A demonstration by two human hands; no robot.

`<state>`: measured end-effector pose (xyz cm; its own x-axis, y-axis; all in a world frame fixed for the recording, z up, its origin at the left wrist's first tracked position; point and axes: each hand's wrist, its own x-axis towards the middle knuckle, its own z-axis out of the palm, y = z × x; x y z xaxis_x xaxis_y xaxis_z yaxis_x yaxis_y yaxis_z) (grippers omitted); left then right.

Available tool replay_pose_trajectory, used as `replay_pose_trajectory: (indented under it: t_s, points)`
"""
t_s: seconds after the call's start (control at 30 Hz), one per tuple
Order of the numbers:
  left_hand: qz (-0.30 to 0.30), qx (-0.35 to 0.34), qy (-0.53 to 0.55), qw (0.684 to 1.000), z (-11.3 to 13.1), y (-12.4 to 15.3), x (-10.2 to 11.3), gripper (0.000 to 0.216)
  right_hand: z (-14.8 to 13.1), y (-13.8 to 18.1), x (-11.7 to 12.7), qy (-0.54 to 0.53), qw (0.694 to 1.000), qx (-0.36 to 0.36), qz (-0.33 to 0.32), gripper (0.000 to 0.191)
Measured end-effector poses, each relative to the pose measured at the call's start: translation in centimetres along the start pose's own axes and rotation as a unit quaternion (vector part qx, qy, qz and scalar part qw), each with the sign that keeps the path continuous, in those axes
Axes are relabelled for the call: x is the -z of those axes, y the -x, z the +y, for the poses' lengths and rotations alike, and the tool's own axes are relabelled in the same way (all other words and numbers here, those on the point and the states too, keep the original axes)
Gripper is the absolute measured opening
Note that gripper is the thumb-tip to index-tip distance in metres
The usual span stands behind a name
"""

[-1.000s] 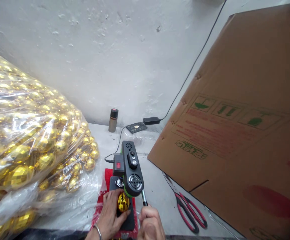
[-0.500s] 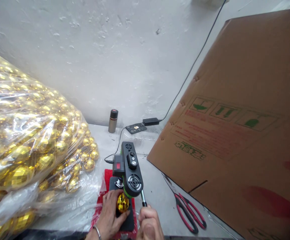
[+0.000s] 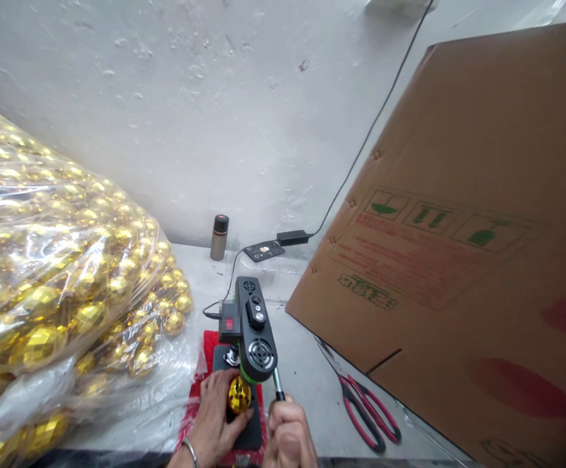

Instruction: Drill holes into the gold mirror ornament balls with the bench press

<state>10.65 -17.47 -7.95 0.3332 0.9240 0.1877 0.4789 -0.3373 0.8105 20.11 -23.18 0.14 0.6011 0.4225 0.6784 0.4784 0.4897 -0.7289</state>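
Note:
A small bench drill press (image 3: 257,325) with a black top housing stands on a dark base over a red cloth (image 3: 211,339). Under its front end sits a gold faceted ball (image 3: 239,395). My left hand (image 3: 217,409), a metal bangle at its wrist, grips this ball between thumb and fingers on the base. My right hand (image 3: 290,429) is closed around the end of the press's metal lever (image 3: 278,382), at the right of the housing. The spot where the press meets the ball is partly hidden by the housing.
A clear plastic bag (image 3: 82,279) full of gold balls fills the left side. Red-handled scissors (image 3: 368,409) lie before a large cardboard box (image 3: 439,227) at right. A spray can (image 3: 219,237), a dark phone-like object (image 3: 264,250) and a power adapter (image 3: 293,238) stand near the wall.
Both hands keep their grips on the ball and the lever. The whole view has shifted very slightly; nothing else has clearly moved.

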Motion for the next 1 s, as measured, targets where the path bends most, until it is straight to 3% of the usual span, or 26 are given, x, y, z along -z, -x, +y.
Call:
replay_pose_trajectory:
  t_s: [0.1, 0.23, 0.37, 0.57, 0.7, 0.8, 0.87, 1.0]
  points:
    - [-0.003, 0.0, 0.002, 1.0, 0.2, -0.1, 0.2, 0.045, 0.8, -0.4, 0.0, -0.001, 0.999, 0.049, -0.011, 0.044]
    - [0.004, -0.001, 0.003, 1.0, 0.0, 0.0, 0.0, 0.044, 1.4, -0.7, -0.5, -0.008, 0.993, 0.114, 0.021, 0.042]
    - [0.014, -0.011, -0.001, 1.0, -0.5, 0.1, -0.3, 0.046, 2.0, 0.0, -0.5, 0.008, 0.993, 0.116, 0.013, 0.038]
    - [0.025, -0.03, -0.006, 0.999, -1.0, 0.1, -0.5, 0.049, 3.5, 0.4, 0.7, 0.015, 0.983, 0.169, -0.069, 0.034]
    - [0.032, -0.03, -0.013, 0.999, -1.0, -0.2, -0.6, 0.049, 2.4, -1.3, 1.6, 0.017, 0.973, 0.194, -0.128, 0.036]
    - [0.04, -0.034, -0.012, 0.999, -0.8, -0.5, -0.4, 0.049, -0.4, -3.6, 1.5, 0.018, 0.98, 0.133, -0.144, 0.032]
    - [0.06, -0.043, -0.018, 0.997, -0.9, -0.2, -0.4, 0.048, -2.4, -5.2, 1.1, 0.006, 0.99, 0.047, -0.136, 0.028]
    - [0.126, -0.114, -0.063, 0.983, -3.1, 3.7, -1.0, 0.053, -4.3, -6.5, 0.4, -0.007, 0.992, 0.018, -0.121, 0.034]
